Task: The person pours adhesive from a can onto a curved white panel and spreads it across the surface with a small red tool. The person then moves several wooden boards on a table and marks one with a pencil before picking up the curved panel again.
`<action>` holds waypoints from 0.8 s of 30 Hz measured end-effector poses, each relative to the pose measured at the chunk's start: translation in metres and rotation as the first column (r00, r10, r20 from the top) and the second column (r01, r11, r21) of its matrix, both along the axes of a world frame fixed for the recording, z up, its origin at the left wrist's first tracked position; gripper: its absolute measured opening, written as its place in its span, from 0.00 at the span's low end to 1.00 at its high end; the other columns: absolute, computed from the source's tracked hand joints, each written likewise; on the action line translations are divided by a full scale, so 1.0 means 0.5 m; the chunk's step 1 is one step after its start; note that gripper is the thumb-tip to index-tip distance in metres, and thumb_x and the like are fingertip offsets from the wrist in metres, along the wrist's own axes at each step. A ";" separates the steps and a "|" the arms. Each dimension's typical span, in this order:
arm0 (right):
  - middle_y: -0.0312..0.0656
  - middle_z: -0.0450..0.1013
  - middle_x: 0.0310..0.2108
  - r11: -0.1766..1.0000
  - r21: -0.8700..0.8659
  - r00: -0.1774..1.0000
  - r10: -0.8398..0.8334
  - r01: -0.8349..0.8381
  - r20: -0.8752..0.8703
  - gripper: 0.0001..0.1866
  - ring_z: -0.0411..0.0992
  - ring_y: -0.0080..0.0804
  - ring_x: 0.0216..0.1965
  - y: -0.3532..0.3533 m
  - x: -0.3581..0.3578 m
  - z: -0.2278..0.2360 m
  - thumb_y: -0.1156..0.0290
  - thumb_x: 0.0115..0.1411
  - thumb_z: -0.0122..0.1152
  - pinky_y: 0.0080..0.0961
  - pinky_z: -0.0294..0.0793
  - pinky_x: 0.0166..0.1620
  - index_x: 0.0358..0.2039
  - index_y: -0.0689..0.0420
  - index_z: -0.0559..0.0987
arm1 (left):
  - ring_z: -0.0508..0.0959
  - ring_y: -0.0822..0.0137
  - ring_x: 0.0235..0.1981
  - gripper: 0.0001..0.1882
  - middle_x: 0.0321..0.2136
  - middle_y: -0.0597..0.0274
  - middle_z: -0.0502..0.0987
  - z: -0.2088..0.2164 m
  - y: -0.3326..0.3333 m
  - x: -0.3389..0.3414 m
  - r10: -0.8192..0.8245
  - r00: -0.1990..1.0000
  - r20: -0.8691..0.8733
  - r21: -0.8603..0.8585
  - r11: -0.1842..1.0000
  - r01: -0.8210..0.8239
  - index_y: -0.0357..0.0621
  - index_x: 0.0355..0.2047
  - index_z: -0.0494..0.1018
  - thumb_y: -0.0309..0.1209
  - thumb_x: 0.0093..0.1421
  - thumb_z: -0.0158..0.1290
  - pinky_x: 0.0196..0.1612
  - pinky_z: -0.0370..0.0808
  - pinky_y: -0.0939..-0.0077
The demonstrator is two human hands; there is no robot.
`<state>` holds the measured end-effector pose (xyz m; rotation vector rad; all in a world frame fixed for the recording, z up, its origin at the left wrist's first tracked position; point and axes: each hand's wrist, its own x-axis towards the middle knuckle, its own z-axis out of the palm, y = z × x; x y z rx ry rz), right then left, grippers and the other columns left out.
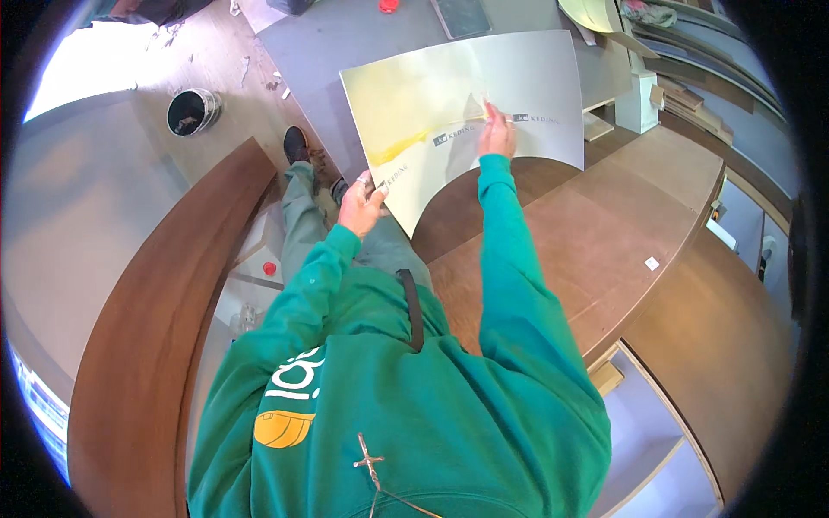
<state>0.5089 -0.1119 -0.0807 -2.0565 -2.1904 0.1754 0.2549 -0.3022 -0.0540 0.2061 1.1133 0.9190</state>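
A pale, glossy sheet point(527, 73) with a concave curved cutout on its near side lies across a grey work surface. Yellow, wet-looking glue point(399, 149) is smeared over its left half, and dark printed marks run across it. My left hand point(363, 207) grips the sheet's left near edge, thumb on top. Over the middle of the sheet, above the cutout, my right hand point(497, 136) is closed, its fingertips pointing away from me. A greyish triangular shape shows beside those fingertips; whether it is a spreader blade or a shadow, I cannot tell.
A brown curved panel point(164, 319) stands at my left. To my right is a brown curved worktop point(596, 224) with a small white piece point(652, 263) on it. A black bucket point(192, 113) sits on the floor, far left. Curved boards point(725, 69) are stacked at far right.
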 end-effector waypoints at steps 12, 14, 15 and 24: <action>0.48 0.72 0.46 0.977 -0.175 0.989 -0.101 0.120 0.110 0.15 0.70 0.50 0.46 0.063 0.075 -0.034 0.67 0.62 0.49 0.45 0.71 0.47 0.50 0.49 0.75 | 0.75 0.65 0.48 0.22 0.51 0.56 0.71 0.019 0.010 0.009 0.070 0.998 -0.004 -0.026 0.997 -0.070 0.37 0.57 0.60 0.26 0.63 0.45 0.39 0.80 0.69; 0.45 0.71 0.45 0.974 -0.173 0.980 -0.121 0.149 0.158 0.15 0.71 0.48 0.47 0.056 0.055 -0.056 0.67 0.62 0.50 0.44 0.72 0.47 0.49 0.46 0.75 | 0.76 0.65 0.47 0.21 0.50 0.56 0.72 0.016 0.001 0.004 0.059 0.998 -0.038 -0.028 0.998 -0.060 0.37 0.56 0.61 0.27 0.63 0.45 0.41 0.80 0.69; 0.43 0.71 0.45 0.966 -0.186 0.968 -0.142 0.181 0.206 0.15 0.71 0.45 0.47 0.053 0.047 -0.062 0.66 0.62 0.51 0.43 0.74 0.46 0.49 0.42 0.76 | 0.76 0.65 0.47 0.21 0.50 0.56 0.72 0.011 -0.004 0.002 0.044 0.998 -0.035 -0.039 0.998 -0.045 0.37 0.56 0.61 0.27 0.63 0.45 0.41 0.80 0.69; 0.44 0.71 0.45 0.947 -0.282 0.984 -0.120 0.152 0.129 0.15 0.71 0.45 0.48 -0.018 -0.043 -0.050 0.68 0.62 0.50 0.43 0.73 0.47 0.49 0.42 0.76 | 0.76 0.62 0.47 0.20 0.46 0.54 0.76 -0.067 -0.036 0.047 0.175 0.940 -0.294 0.132 0.981 -0.141 0.38 0.56 0.62 0.28 0.64 0.44 0.47 0.73 0.68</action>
